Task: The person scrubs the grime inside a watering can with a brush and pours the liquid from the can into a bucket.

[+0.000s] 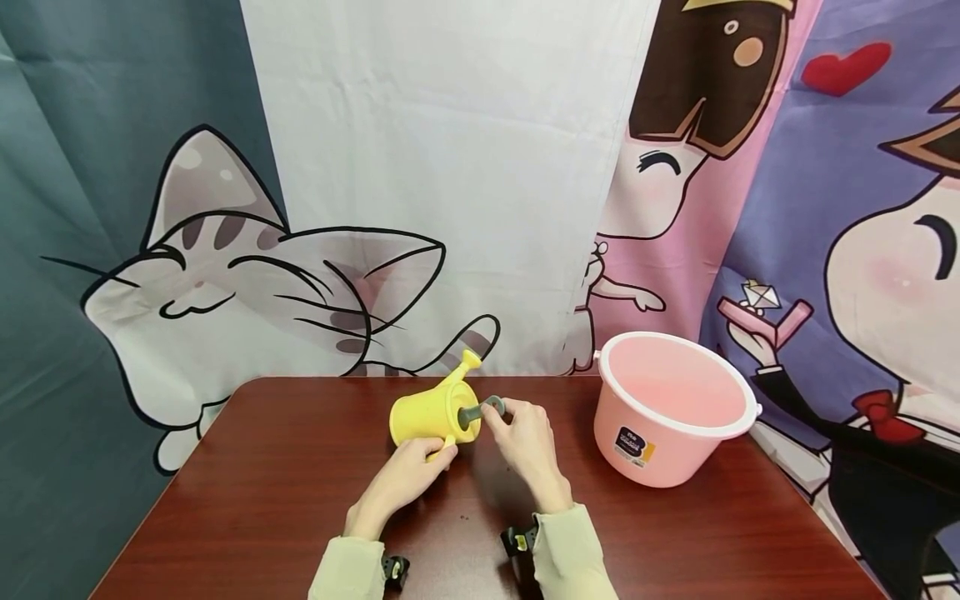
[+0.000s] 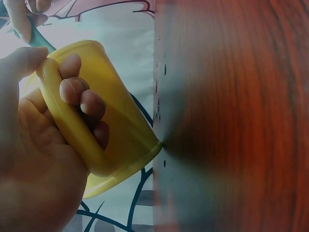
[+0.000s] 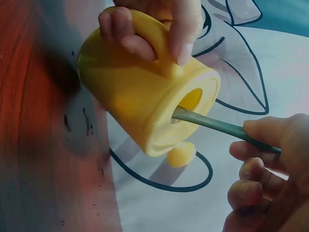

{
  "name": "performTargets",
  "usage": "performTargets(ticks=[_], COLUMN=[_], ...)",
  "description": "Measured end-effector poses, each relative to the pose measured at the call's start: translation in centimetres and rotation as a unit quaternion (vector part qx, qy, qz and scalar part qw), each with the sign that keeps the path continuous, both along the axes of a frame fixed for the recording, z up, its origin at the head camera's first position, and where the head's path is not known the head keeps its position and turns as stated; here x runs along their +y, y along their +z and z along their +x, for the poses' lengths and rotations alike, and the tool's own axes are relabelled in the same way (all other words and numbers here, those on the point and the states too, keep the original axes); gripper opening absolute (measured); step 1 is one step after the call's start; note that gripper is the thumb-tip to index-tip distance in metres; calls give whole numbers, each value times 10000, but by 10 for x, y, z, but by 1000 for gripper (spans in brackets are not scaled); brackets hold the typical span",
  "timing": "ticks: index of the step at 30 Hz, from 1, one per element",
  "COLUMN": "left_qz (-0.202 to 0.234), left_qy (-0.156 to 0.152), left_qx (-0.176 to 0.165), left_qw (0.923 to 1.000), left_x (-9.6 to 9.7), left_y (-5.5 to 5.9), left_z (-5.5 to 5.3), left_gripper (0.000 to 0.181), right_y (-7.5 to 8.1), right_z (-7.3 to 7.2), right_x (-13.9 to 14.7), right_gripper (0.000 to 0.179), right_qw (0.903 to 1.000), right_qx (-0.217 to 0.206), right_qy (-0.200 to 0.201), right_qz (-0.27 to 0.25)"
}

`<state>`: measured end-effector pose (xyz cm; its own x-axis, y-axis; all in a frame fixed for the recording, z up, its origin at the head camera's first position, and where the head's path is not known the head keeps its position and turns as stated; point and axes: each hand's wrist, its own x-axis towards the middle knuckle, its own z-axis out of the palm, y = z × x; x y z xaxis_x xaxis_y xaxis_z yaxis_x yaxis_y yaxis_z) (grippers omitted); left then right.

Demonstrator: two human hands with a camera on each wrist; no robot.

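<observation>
A yellow toy watering can (image 1: 422, 417) is tipped on its side over the table, its mouth facing right and its spout pointing up and away. My left hand (image 1: 408, 477) grips the can's handle, with fingers curled through the loop in the left wrist view. Into the round opening runs a dark green rod-like handle (image 3: 217, 125) with a ring at its outer end. My right hand (image 1: 528, 446) pinches this green handle near the ring, between thumb and fingers. The inner end of the green piece is hidden inside the can.
A pink bucket (image 1: 652, 454) with a white rim stands to the right of my right hand. The brown wooden table (image 1: 262, 500) carries small drops of liquid (image 3: 87, 121) near the can. Behind the table hangs a cartoon-printed cloth (image 1: 450, 167).
</observation>
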<state>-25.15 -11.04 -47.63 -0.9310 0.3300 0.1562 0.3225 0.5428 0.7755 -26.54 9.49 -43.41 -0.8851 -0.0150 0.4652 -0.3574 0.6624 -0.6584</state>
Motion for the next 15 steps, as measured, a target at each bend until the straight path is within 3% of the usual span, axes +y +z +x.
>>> performTargets(ticks=[15], left_qz=[-45], left_qy=[28], left_qx=[-43], left_qw=[10000], left_x=[0], left_y=[-1], left_z=[-1], left_gripper=[40], right_y=[-19], right_z=[-5], right_x=[-15], right_gripper=[39], right_qw=[9996], right_qx=[-261], right_qy=[10], right_qz=[-60])
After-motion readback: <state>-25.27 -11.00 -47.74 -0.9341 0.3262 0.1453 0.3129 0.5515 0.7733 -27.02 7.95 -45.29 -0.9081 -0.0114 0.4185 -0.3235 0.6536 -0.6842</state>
